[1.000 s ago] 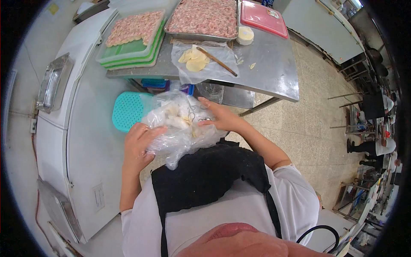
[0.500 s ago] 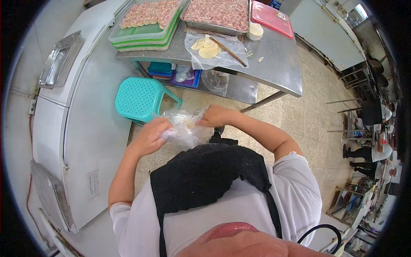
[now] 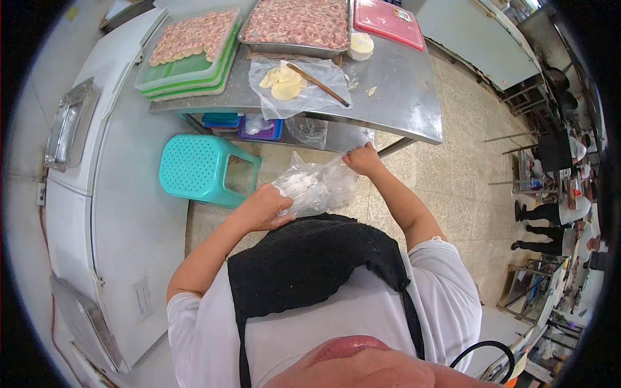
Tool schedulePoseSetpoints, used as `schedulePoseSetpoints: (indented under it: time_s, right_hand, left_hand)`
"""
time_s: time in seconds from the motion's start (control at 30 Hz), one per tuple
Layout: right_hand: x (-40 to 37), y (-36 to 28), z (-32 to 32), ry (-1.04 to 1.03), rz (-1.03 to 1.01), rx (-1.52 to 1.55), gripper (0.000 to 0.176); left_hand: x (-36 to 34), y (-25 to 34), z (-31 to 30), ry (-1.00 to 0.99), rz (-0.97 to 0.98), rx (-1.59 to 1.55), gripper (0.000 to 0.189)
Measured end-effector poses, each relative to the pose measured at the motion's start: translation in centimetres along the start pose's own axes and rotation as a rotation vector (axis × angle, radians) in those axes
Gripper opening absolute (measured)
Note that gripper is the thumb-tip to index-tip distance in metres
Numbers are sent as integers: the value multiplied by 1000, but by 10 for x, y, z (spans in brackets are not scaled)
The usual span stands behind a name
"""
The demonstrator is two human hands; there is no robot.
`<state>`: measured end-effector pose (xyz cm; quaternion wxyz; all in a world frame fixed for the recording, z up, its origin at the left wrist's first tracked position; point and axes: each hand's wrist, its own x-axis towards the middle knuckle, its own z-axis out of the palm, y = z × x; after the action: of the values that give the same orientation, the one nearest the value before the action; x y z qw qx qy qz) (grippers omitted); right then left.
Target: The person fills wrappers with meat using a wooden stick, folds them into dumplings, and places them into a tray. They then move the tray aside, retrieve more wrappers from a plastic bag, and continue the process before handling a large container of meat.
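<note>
A crumpled clear plastic bag (image 3: 315, 187) stretches between my two hands in front of my black apron. My left hand (image 3: 265, 207) grips its lower left end. My right hand (image 3: 362, 160) pinches the upper right end, just below the edge of the steel table (image 3: 394, 97). On the table lie a plastic sheet with round dough wrappers (image 3: 279, 83) and a wooden stick (image 3: 318, 85).
A metal tray of filling (image 3: 294, 22), green trays with dumplings (image 3: 191, 42), a red board (image 3: 388, 16) and a white tub (image 3: 360, 46) sit on the table. A teal stool (image 3: 200, 168) stands at left beside white chest freezers (image 3: 103, 168). People work at far right.
My hands have drawn apart, pulling the bag out long. My right hand rose toward the table edge; the left stayed low near the apron.
</note>
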<state>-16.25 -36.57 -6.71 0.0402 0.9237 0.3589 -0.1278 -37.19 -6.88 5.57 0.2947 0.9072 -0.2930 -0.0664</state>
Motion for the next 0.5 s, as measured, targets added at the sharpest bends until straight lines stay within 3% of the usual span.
schedulePoseSetpoints:
  time_s: [0.1,0.17,0.2,0.27,0.3,0.33,0.4,0.47,0.5]
  right_hand:
    - [-10,17,10,-36,29,118,60]
    - [-23,21,-18,-563,77,512,62]
    - [-26,28,-10,-570,89,518,62]
    - [-29,44,8,-417,-265,219,57]
    - [-29,49,10,-335,-269,112,35]
    - [-26,59,22,-338,-263,115,35]
    - [-16,76,42,42,-64,-41,17]
    - [-11,90,28,75,-13,32,12]
    - [-6,97,26,186,42,-14,14]
  left_hand:
    - [10,-31,25,-39,-32,37,20]
    - [10,-60,48,-168,-127,-1,20]
    - [16,-75,60,-177,-119,-9,20]
    - [35,-106,83,-176,-121,97,23]
    - [49,-120,93,-180,-115,91,23]
    - [66,-133,98,-119,-106,133,22]
    - [97,-154,97,-58,-92,178,22]
    - [132,-161,92,-118,-211,295,31]
    - [146,-162,89,-119,-204,293,31]
